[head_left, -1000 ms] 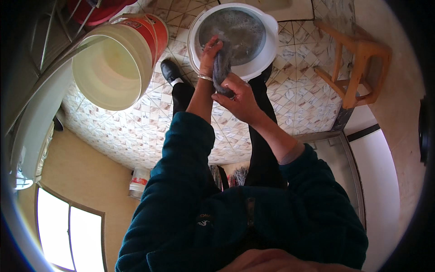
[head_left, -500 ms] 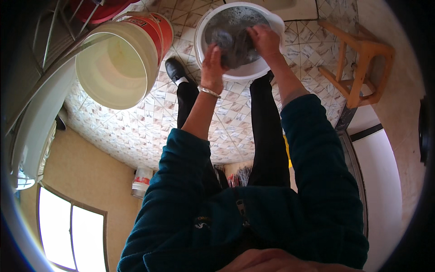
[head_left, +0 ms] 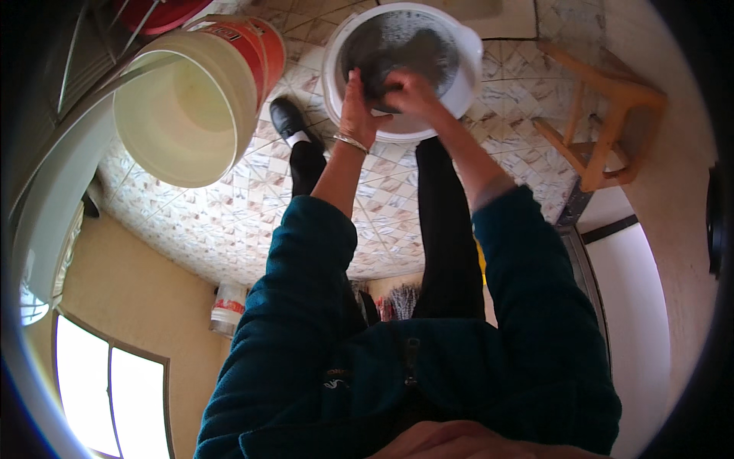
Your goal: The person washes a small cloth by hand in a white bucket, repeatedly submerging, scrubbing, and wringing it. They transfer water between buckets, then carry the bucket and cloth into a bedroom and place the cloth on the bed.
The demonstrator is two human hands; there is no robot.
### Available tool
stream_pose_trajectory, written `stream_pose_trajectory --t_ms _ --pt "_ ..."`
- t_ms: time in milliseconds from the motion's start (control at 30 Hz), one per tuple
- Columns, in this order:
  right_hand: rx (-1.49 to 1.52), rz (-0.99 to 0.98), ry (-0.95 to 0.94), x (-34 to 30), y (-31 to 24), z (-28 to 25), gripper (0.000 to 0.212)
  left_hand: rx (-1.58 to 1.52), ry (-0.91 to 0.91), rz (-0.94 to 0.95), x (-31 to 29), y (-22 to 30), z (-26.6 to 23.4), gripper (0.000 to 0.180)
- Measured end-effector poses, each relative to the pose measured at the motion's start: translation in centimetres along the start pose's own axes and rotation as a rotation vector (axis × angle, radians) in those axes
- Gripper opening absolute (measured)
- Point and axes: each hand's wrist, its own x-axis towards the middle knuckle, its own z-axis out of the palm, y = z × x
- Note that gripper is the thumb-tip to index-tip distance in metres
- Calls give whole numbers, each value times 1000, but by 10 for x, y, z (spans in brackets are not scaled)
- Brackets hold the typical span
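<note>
A white plastic basin (head_left: 468, 73) stands on the floor in front of my feet, with greyish, sudsy water inside. Soaked dark cloth (head_left: 432, 53) lies in that water; its exact kind is unclear. At the near left rim is my left hand (head_left: 358, 111), its fingers up along the cloth and its thumb toward the right, with dark fabric between them. My right hand (head_left: 413, 96) reaches over the near part of the basin, fingers curled down onto the same cloth, close beside the left one. Its fingertips are partly hidden and slightly blurred.
Left of the basin, a large cream-coloured bucket (head_left: 176, 115) lies tipped with its mouth toward me, next to a red bucket (head_left: 264, 57). A wooden stool (head_left: 623, 99) is at the right. Part of a red basin (head_left: 157, 15) shows at the upper left.
My right hand has come nearer to me and leftward, toward my left hand, and its fingers have curled on the cloth. The left hand has shifted only slightly.
</note>
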Motion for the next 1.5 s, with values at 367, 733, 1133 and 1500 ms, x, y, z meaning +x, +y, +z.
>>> stream_pose_trajectory --t_ms 367,733,1133,1500 --pt "67 -299 563 -71 -127 16 19 -410 -304 -30 -8 -16 12 39" --pt "-625 -136 517 12 -7 -55 21 79 172 166 -30 -7 26 32" --pt "106 333 297 -7 28 26 63 307 83 214 -23 -35 2 50" --pt "365 544 38 -2 9 -2 27 71 273 73 -25 -17 9 61"
